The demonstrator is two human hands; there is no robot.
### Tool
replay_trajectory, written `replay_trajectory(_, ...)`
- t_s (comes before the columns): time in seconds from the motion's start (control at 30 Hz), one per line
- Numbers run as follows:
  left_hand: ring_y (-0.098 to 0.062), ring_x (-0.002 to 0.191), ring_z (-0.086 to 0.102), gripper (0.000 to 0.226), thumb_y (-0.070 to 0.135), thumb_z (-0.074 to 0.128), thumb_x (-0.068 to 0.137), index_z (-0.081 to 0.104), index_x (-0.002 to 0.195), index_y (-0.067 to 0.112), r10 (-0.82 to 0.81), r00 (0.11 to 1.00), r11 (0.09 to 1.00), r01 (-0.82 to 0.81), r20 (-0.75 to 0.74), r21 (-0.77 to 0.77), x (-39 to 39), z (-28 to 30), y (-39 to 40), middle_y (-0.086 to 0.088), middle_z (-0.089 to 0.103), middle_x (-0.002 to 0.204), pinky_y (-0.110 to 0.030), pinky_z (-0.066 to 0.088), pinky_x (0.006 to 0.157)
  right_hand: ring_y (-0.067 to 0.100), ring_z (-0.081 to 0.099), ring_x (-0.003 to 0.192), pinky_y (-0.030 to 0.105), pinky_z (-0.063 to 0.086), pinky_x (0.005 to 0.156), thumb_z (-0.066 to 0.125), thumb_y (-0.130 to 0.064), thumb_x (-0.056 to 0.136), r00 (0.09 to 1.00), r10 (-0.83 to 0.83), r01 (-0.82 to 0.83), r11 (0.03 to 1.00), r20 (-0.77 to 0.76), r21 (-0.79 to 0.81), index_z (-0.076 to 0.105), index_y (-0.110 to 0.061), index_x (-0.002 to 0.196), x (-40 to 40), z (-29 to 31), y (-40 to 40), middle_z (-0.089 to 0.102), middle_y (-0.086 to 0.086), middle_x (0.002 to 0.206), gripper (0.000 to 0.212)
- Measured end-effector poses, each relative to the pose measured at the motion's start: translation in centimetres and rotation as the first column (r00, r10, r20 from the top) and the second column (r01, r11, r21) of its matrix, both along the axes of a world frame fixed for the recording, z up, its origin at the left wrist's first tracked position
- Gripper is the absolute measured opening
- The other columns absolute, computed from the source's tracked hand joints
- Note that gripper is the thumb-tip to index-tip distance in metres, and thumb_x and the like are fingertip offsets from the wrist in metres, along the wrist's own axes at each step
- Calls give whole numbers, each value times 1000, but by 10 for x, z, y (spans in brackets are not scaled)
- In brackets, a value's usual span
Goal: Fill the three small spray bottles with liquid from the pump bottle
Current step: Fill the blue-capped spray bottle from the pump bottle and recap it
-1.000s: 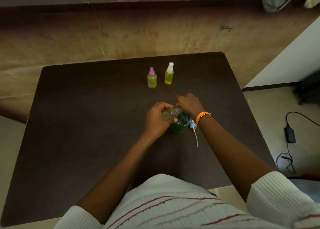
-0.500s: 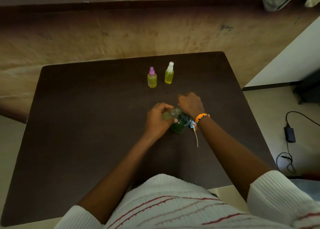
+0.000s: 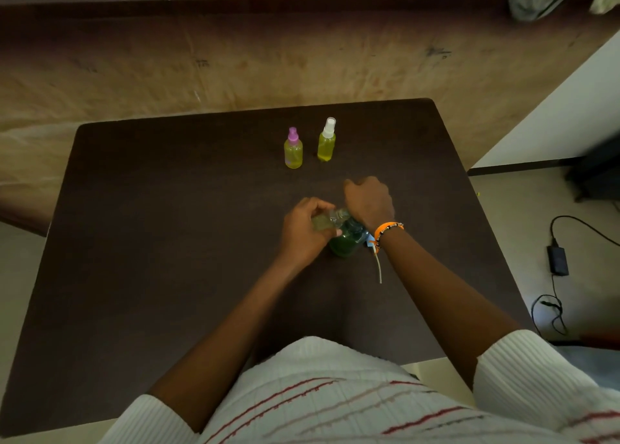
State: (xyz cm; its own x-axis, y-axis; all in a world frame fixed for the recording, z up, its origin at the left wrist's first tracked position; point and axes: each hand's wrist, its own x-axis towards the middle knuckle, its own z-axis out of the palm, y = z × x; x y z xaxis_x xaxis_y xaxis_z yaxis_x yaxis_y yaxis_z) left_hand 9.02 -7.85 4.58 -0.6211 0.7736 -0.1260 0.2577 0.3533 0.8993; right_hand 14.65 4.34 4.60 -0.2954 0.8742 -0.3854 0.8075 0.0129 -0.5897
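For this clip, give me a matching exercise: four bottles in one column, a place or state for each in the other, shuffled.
1. pink-capped bottle
2. white-capped bottle
3. open bottle
4. pump bottle

a. held tilted in the left hand
b. green, under the right hand
c. standing far on the table, right one of the pair
d. standing far, left one of the pair

Pairs: 1-d, 2-c, 3-a, 4-b

Dark brown table (image 3: 167, 242), two yellow-filled spray bottles (image 3: 293, 149) upright near far edge, green pump bottle (image 3: 345, 242) at centre
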Motion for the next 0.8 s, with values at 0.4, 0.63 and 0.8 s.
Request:
replay_trajectory(0.4,-14,87,58,36,5,79,61,66,93,13,-8,1000,1000,8,-8,-23,-1,2,2,2,60,93,-24,46,77,35,58,107,37,43,86,45,-45,94,998,-56,56,998,-12,16,62,-3,115,0,-1,2,62,16,119,50)
replay_trajectory(0.63,-13,87,59,35,5,79,61,65,92,14,-4,1000,1000,4,-9,-5,-2,7,0,1,61,94,-23,46,77,36,57,113,42,44,97,36,-62,88,1000,19,-20,995,-8,-99,65,-7,116,-1,6,2,62,15,124,69)
replay_trajectory(0.8,-9,82,57,33,5,79,61,65,90,14,-13,1000,1000,13,-18,1,-3,8,1,3,60,91,-11,41,69,36,56,114,43,42,99,17,-76,82,994,103,-106,983,-27,-150,63,-7,121,-5,9,3,62,17,125,91)
